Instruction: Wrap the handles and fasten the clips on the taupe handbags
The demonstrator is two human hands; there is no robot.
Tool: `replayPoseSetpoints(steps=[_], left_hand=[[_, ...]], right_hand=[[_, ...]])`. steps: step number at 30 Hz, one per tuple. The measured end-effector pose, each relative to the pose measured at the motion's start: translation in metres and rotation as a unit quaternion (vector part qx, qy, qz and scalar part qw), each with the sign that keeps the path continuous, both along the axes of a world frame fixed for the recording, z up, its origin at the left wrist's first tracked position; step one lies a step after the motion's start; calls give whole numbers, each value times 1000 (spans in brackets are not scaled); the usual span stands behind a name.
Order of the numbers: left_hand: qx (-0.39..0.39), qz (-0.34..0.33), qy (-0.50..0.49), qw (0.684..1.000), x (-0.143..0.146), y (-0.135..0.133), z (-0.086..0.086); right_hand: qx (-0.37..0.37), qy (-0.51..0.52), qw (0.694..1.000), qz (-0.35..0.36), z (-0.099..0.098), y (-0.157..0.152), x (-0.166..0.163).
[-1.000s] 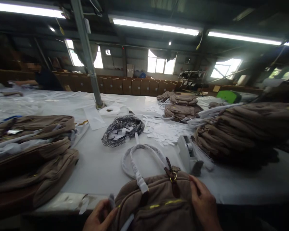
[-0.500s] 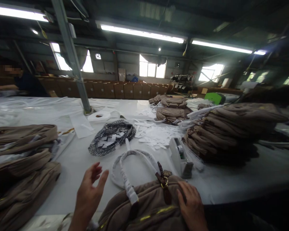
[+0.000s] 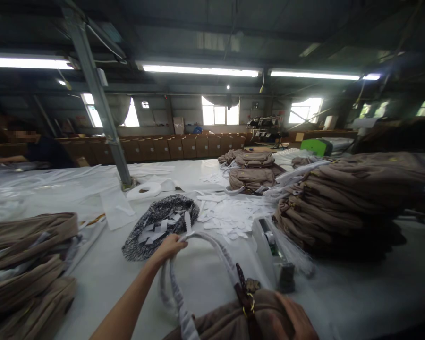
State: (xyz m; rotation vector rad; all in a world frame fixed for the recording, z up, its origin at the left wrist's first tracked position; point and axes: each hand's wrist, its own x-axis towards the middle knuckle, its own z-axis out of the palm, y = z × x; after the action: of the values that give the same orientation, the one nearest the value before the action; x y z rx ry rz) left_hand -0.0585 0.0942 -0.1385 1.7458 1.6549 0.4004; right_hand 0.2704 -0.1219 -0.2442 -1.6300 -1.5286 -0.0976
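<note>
A brown bag (image 3: 219, 317) lies at the near edge of the table, its two handles (image 3: 217, 245) wrapped in white and looping away from me. My left hand (image 3: 170, 248) is closed on the top of the handle loop, fingers pinched round it. A white strip (image 3: 187, 221) sticks up from the handle just beyond my fingers. On the bag's right side rests my right hand (image 3: 293, 318), blurred, its fingers partly stretched over the fabric. A dark charm and gold ring (image 3: 248, 304) hang on a strap near that hand.
A grey tape dispenser (image 3: 272, 255) stands right of the handles. White paper pieces (image 3: 230, 215) lie beyond, beside a speckled cloth holder (image 3: 138, 241) with more strips. Brown bags are stacked on the right (image 3: 333, 208) and left (image 3: 31, 264). A person (image 3: 46, 148) works at far left.
My left hand has moved forward and right from open air and closed on the bag's handle. My right hand stays on the bag. The view has tilted up slightly.
</note>
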Motion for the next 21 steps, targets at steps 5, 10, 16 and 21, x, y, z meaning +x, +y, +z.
replayPoseSetpoints(steps=[5, 10, 16, 21], left_hand=[[0, -120, -154, 981, 13, -21, 71], [-9, -202, -205, 958, 44, -56, 123], [37, -216, -185, 958, 53, -75, 161], [80, -192, -116, 971, 34, -72, 180]], right_hand=[[-59, 147, 985, 70, 99, 40, -7], [-48, 138, 964, 220, 175, 82, -42], [-81, 146, 930, 327, 194, 115, -69], [-97, 140, 928, 331, 188, 107, -67]])
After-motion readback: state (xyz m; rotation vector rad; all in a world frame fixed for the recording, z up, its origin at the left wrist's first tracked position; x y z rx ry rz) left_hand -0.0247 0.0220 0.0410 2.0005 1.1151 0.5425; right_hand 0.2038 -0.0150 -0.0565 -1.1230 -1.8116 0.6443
